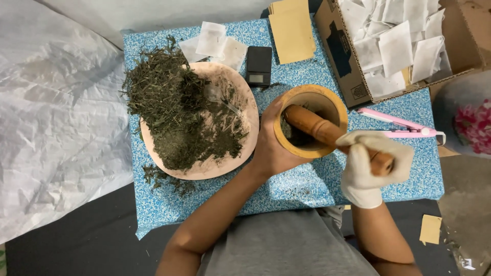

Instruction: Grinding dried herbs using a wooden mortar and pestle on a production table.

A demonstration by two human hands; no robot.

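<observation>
Left hand (273, 148), bare, wraps the near-left wall of the wooden mortar (311, 120) standing mid-tabletop (286, 191), while the gloved right hand (369, 166) is clamped on the wooden pestle (327, 134), tilted into the bowl, just beside a pink plate (244, 105) of dried green herb (174, 110).

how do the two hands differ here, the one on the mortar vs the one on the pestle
The left hand is bare; the right hand wears a whitish glove. The left hand wraps around the outer wall of the wooden mortar, while the right hand grips the upper end of the wooden pestle. The left hand lies flat against the side; the right hand is closed in a fist. Both hold wooden tools over the blue speckled table.
</observation>
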